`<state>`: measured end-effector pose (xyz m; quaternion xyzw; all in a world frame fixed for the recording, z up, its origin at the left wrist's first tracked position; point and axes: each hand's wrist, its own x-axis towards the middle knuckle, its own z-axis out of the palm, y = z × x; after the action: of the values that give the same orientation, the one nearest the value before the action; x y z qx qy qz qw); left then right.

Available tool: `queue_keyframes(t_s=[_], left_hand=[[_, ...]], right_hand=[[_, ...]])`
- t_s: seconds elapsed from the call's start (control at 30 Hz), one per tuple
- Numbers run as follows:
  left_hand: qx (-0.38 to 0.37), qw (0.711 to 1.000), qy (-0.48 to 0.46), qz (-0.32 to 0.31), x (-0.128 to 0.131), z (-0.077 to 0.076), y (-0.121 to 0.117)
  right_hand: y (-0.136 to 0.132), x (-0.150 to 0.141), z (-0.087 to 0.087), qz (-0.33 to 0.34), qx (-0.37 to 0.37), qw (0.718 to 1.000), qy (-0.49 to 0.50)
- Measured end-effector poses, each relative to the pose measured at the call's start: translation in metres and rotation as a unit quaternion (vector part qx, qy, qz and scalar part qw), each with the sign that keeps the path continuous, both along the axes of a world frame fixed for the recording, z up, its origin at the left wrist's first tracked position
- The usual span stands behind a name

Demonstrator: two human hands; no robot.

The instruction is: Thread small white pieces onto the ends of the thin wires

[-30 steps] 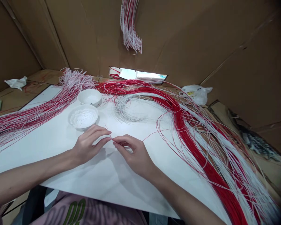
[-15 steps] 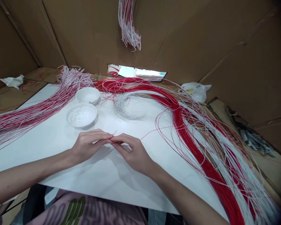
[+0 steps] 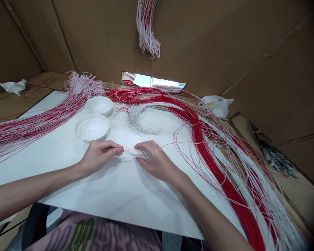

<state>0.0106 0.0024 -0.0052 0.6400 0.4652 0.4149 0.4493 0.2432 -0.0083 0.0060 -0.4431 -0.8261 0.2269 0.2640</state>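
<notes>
My left hand is closed in a pinch on a thin red wire above the white board. Thumb and forefinger hold it near one end. To the right, my right hand has its fingers apart around the wire's line, gripping nothing that I can see. A faint white blur lies between the hands, too smeared to name. Beyond my left hand stands a white bowl filled with small white pieces. Just behind it is a second white bowl with a tiny dark speck inside.
A thick red wire bundle and white wires curve along the right side. Red and white wires with white tips lie at left. Another bunch hangs against the cardboard wall. A plastic bag sits at back right.
My hands have moved apart. The right hand has let go its pinch and its fingers have spread; the left still pinches the red wire.
</notes>
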Motion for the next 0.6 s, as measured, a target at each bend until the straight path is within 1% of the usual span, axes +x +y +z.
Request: queue_keyframes(t_s=[0.1, 0.17, 0.27, 0.33, 0.5, 0.6], left_hand=[[-0.034, 0.999, -0.006, 0.006, 0.000, -0.001, 0.000], [-0.051, 0.999, -0.011, 0.008, 0.000, -0.001, 0.001], [-0.069, 0.997, -0.018, 0.011, -0.001, 0.000, 0.002], [-0.069, 0.998, -0.003, 0.004, -0.001, 0.000, 0.003], [-0.005, 0.994, 0.105, -0.043, -0.001, -0.001, 0.004], [0.046, 0.986, 0.151, -0.061, -0.001, 0.000, 0.001]], right_hand=[[0.007, 0.011, -0.001, -0.014, 0.029, 0.997, -0.070], [0.010, 0.017, -0.002, -0.010, 0.032, 0.995, -0.093], [0.015, 0.023, -0.004, 0.011, 0.018, 0.996, -0.083], [0.017, 0.024, -0.005, 0.010, 0.014, 0.998, -0.058], [0.020, 0.022, -0.004, -0.046, 0.021, 0.998, 0.041], [0.019, 0.021, -0.003, -0.057, 0.045, 0.994, 0.080]])
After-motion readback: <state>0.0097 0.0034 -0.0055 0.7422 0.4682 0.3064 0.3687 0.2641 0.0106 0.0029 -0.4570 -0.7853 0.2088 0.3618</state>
